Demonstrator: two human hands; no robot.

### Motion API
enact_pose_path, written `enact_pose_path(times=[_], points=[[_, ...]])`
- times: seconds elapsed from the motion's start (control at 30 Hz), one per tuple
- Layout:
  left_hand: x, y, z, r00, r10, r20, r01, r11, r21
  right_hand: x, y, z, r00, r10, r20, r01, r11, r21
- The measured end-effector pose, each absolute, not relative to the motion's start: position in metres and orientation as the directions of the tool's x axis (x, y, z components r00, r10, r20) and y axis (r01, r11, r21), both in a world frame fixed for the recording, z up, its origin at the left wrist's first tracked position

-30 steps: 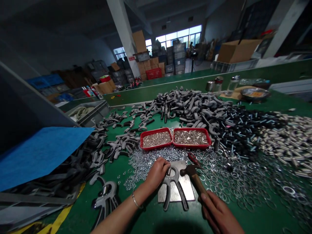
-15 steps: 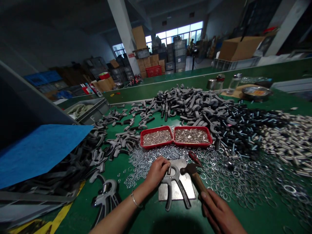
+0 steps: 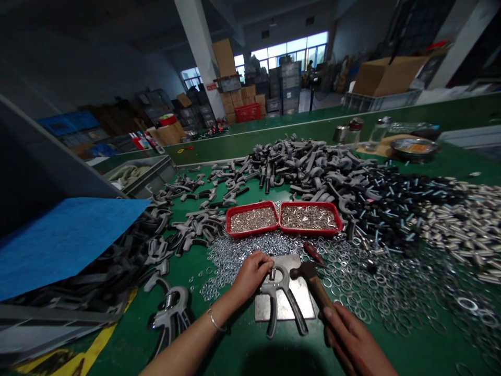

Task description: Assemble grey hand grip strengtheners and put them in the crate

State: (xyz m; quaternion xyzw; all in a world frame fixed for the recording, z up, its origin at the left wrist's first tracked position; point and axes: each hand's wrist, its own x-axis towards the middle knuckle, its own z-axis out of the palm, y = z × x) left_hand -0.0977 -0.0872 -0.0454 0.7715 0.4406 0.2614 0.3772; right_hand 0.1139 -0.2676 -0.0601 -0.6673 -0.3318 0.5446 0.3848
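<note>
A grey and black hand grip exerciser point(image 3: 280, 286) lies on a flat metal plate point(image 3: 299, 297), its two handles pointing towards me. My left hand point(image 3: 253, 271) is closed in a pinch at the upper left of its curved head, beside a small metal cylinder point(image 3: 273, 273). What sits between those fingertips is too small to make out. The wooden handle of a claw hammer point(image 3: 319, 290) is wrapped in my right hand point(image 3: 350, 334). The hammer's head is over the plate's right edge, just right of the exerciser and apart from it.
Two red trays point(image 3: 278, 225) of small metal pins stand behind the plate. Loose nuts point(image 3: 235, 261), metal rings point(image 3: 360, 295) and a red-handled tool point(image 3: 313, 251) lie around. Heaped grey handle parts point(image 3: 309, 167) fill the back; an assembled exerciser point(image 3: 172, 310) is at left.
Almost nothing differs. The view has shifted very slightly, while both hands, the hammer and the exerciser keep their places.
</note>
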Motion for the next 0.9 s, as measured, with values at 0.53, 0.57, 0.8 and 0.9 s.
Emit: enact_pose_path(times=[0.53, 0.57, 0.8, 0.9], points=[[-0.100, -0.093, -0.058, 0.691, 0.678, 0.251, 0.545, -0.717, 0.435, 0.111, -0.269, -0.061, 0.129, 0.855, -0.502, -0.024, -0.504, -0.864], [-0.100, -0.093, -0.060, 0.728, 0.637, 0.256, 0.528, -0.758, 0.384, 0.110, -0.270, -0.062, 0.117, 0.853, -0.508, -0.033, -0.508, -0.861], [-0.101, -0.094, -0.058, 0.662, 0.715, 0.227, 0.560, -0.673, 0.483, 0.125, -0.265, -0.048, 0.053, 0.917, -0.394, 0.137, -0.398, -0.907], [-0.109, -0.106, -0.049, 0.530, 0.808, 0.257, 0.565, -0.563, 0.604, 0.137, -0.253, -0.013, 0.031, 0.965, -0.261, 0.413, -0.250, -0.876]])
